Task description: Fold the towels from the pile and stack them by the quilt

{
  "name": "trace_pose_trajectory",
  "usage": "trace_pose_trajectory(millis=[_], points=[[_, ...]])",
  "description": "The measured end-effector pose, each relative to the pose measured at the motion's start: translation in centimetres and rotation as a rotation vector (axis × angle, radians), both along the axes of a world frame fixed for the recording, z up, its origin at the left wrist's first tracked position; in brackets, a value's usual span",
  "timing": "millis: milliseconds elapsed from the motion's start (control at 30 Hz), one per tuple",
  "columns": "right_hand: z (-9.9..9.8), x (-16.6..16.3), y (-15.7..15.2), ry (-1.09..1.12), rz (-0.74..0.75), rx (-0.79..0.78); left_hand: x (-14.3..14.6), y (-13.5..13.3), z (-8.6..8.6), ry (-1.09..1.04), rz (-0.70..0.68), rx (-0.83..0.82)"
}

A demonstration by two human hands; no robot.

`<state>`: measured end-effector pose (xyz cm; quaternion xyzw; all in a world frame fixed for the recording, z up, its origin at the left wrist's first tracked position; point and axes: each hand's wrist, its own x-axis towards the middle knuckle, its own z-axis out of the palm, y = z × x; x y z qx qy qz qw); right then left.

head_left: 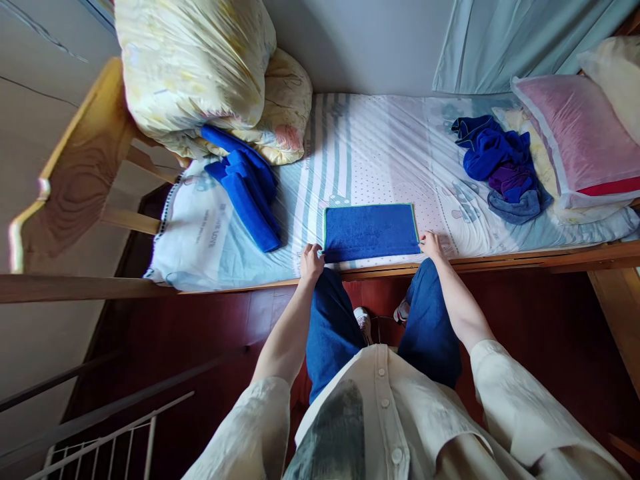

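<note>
A blue towel (370, 232) with a green edge lies flat as a wide rectangle at the front of the bed. At its near left corner, my left hand (312, 260) has its fingers pinched on the cloth. My right hand (431, 245) pinches the near right corner in the same way. Left of the towel lie long folded blue cloths (245, 193). To the right sits a crumpled heap of blue and purple cloths (503, 160).
The bed's patterned sheet (380, 140) spreads under everything. A yellow quilt (200, 67) is piled at the back left beside the wooden headboard (75, 173). A pink pillow (575, 133) rests at the right. A white metal rack (115, 440) stands at the lower left.
</note>
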<state>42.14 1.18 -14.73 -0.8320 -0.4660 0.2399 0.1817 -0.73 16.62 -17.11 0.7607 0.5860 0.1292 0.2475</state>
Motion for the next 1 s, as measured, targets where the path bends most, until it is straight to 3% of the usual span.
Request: trace_pose_trajectory(millis=[133,267,633,1000], points=[[1.0,-0.6,-0.6,0.025,0.251,0.025,0.2,-0.4,0.3,-0.051,-0.204,-0.059],[1.4,-0.6,-1.0,0.048,0.32,-0.098,0.2,-0.2,0.0,-0.009,-0.235,-0.139],[0.0,-0.5,-0.6,0.029,0.327,-0.146,0.5,1.1,-0.5,0.068,-0.299,-0.162],[1.0,-0.2,0.0,0.147,0.105,-0.079,0.7,0.5,0.7,-0.058,-0.14,-0.182]])
